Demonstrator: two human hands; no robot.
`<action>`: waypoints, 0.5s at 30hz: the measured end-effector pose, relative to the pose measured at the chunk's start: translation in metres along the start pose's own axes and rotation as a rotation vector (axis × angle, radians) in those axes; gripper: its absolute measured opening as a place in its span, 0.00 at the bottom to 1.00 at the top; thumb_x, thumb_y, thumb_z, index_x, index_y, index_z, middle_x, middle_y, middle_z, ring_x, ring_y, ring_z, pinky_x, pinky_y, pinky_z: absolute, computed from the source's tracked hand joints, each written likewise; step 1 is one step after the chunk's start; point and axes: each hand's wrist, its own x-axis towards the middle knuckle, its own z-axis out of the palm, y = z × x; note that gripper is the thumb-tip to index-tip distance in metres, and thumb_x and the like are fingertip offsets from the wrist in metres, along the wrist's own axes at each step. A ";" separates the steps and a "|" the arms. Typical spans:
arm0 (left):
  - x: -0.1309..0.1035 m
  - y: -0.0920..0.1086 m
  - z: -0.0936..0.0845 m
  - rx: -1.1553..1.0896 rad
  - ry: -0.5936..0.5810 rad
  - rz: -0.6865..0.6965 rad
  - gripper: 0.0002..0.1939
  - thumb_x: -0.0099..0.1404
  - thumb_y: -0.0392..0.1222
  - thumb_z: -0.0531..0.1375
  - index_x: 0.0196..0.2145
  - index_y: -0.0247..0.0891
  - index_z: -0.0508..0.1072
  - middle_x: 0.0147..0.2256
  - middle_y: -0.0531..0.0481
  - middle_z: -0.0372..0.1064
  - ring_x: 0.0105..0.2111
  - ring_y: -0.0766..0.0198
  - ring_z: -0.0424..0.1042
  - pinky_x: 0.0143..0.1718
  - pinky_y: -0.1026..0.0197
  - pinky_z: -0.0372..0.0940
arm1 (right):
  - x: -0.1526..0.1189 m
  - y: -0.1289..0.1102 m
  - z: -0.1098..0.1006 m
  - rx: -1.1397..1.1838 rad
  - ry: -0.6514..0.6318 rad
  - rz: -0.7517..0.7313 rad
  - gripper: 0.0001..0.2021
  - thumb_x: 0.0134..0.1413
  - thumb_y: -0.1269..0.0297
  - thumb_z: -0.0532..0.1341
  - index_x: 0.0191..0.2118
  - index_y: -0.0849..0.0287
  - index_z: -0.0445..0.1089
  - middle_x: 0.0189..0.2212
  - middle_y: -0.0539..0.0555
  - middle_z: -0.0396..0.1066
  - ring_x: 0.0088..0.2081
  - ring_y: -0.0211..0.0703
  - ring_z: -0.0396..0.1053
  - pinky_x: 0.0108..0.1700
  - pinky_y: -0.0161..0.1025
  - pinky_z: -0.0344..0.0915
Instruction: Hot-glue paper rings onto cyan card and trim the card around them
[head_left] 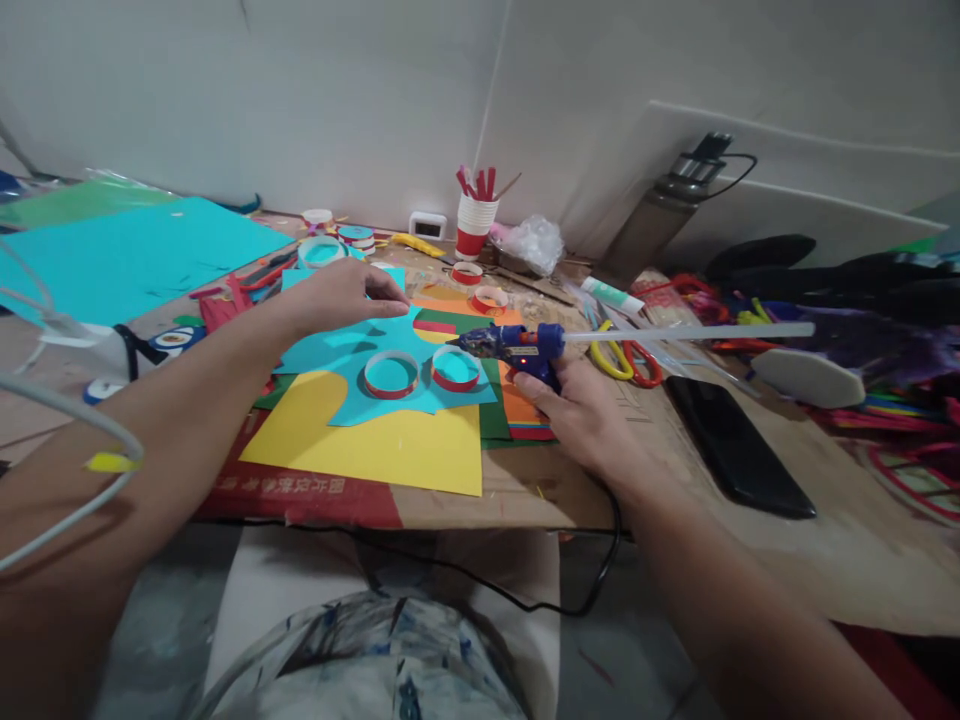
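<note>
while the right hand (589,410) grips a dark-blue plastic glue gun (529,345), its nozzle near a red-and-white paper ring (454,384) on cyan paper (356,408), the left hand (337,296) hangs over the paper, fingers narrow; whether they pinch anything, i cannot tell. gluing seems in hand, calling for careful nozzle placement.

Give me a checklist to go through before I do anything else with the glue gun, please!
1. Glue gun held in your right hand: ok.
2. Glue stick in the gun's back: ok.
3. Left hand apart from the nozzle: ok.
4. Nozzle hot: cannot tell.
5. Black cord all up on the table: not ok, it loops below the edge.
6. Two front paper rings apart: ok.
</note>
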 end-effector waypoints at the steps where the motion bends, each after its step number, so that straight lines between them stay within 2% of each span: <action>1: -0.001 0.000 -0.001 -0.013 -0.002 -0.001 0.22 0.62 0.57 0.61 0.45 0.40 0.83 0.41 0.49 0.81 0.43 0.56 0.77 0.45 0.59 0.68 | 0.000 0.000 0.000 0.002 -0.003 -0.012 0.10 0.59 0.57 0.60 0.40 0.57 0.71 0.26 0.48 0.66 0.27 0.42 0.61 0.32 0.40 0.60; 5: -0.009 -0.001 -0.004 -0.040 -0.033 -0.005 0.23 0.64 0.59 0.60 0.45 0.39 0.82 0.41 0.47 0.81 0.42 0.57 0.76 0.44 0.59 0.68 | 0.001 -0.001 -0.001 -0.019 0.020 -0.042 0.08 0.58 0.57 0.61 0.39 0.55 0.71 0.23 0.47 0.64 0.26 0.41 0.60 0.29 0.40 0.60; 9: -0.014 -0.007 -0.009 -0.017 -0.140 0.030 0.25 0.66 0.62 0.57 0.48 0.41 0.81 0.42 0.48 0.80 0.42 0.58 0.76 0.45 0.59 0.68 | 0.004 -0.006 -0.006 0.006 0.025 -0.021 0.08 0.57 0.57 0.62 0.34 0.54 0.69 0.21 0.47 0.62 0.23 0.40 0.59 0.25 0.39 0.58; 12: -0.015 -0.016 -0.015 -0.029 -0.254 0.108 0.27 0.64 0.61 0.60 0.52 0.43 0.79 0.48 0.47 0.79 0.46 0.57 0.75 0.46 0.59 0.67 | 0.011 -0.011 -0.010 0.059 0.010 0.006 0.08 0.56 0.56 0.62 0.34 0.54 0.69 0.19 0.47 0.62 0.21 0.40 0.58 0.23 0.39 0.57; 15: -0.017 -0.027 -0.020 -0.049 -0.375 0.180 0.33 0.57 0.61 0.66 0.57 0.45 0.76 0.53 0.46 0.76 0.48 0.55 0.74 0.47 0.59 0.66 | 0.023 -0.018 -0.014 0.076 -0.004 -0.005 0.09 0.57 0.54 0.63 0.38 0.54 0.71 0.20 0.47 0.65 0.21 0.41 0.61 0.23 0.40 0.59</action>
